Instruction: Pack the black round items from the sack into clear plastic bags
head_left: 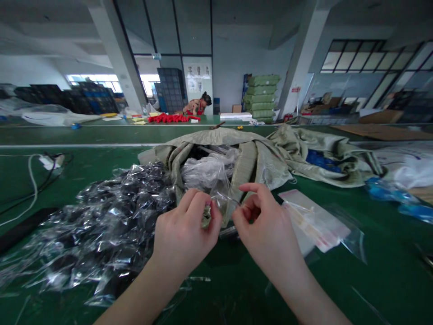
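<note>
**Two bare hands pinch a thin, clear, crinkled plastic bag [221, 192] over a green worktable [219, 280]**

The bag is between the hands, in front of an open, grey-green woven sack [248, 162]. The left hand [186, 228] grips one edge between thumb and curled fingers; the right hand [264, 216] pinches the other side, index finger raised. Left of the hands spreads a heap of dark items in shiny clear wrapping [125, 212]; on the right lies a flat stack of clear sleeves with pinkish edges [314, 219]. Thin film may slip from so light a hold, or tear if pulled unevenly; a forearm's nudge could make the heap slide. No brand is legible; the small red sign [296, 89] on a far pillar [302, 58] is too blurred to read.
</note>
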A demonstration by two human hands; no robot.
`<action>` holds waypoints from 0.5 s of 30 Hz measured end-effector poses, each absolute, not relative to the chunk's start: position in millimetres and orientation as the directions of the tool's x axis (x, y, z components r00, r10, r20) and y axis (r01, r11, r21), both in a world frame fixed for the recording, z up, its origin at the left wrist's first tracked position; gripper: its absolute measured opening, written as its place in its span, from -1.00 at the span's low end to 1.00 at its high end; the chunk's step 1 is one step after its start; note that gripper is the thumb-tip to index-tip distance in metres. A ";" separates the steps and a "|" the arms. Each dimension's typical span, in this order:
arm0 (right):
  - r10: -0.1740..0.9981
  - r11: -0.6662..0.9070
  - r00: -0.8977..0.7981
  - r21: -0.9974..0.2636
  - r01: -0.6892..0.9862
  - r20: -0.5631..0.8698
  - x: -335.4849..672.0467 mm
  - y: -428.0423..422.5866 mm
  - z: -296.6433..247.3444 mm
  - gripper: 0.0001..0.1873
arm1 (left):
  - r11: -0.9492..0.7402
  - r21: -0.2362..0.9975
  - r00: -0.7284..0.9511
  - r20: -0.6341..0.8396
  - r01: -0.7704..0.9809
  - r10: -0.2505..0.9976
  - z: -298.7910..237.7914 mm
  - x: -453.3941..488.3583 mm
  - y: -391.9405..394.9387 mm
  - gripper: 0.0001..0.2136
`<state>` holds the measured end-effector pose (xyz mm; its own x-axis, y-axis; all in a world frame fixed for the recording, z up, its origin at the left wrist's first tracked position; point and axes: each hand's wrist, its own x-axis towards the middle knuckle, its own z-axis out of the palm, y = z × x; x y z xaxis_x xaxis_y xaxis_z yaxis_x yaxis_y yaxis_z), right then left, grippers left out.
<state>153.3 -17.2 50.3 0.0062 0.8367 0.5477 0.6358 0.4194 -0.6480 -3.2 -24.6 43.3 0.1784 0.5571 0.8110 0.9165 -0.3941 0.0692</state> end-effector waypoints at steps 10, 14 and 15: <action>0.880 0.408 -0.035 -0.715 0.568 0.475 152.8 -22.5 55.1 -0.79 | -0.435 0.035 0.244 0.786 0.900 0.568 48.6 -5.1 -34.4 -0.96; 0.862 0.391 0.002 -0.668 0.633 0.507 153.0 -15.9 49.9 -0.72 | -0.417 0.087 0.204 0.771 0.905 0.604 47.2 -4.8 -32.1 -0.93; 0.855 0.387 0.004 -0.642 0.662 0.519 153.2 -14.6 48.5 -0.71 | -0.406 0.103 0.187 0.768 0.908 0.613 46.8 -5.2 -30.9 -0.92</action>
<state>153.2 -14.6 48.5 0.0037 0.8550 0.5187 0.6620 0.3867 -0.6421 -5.2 -30.9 46.8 0.1869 0.6128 0.7679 0.9079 -0.4062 0.1032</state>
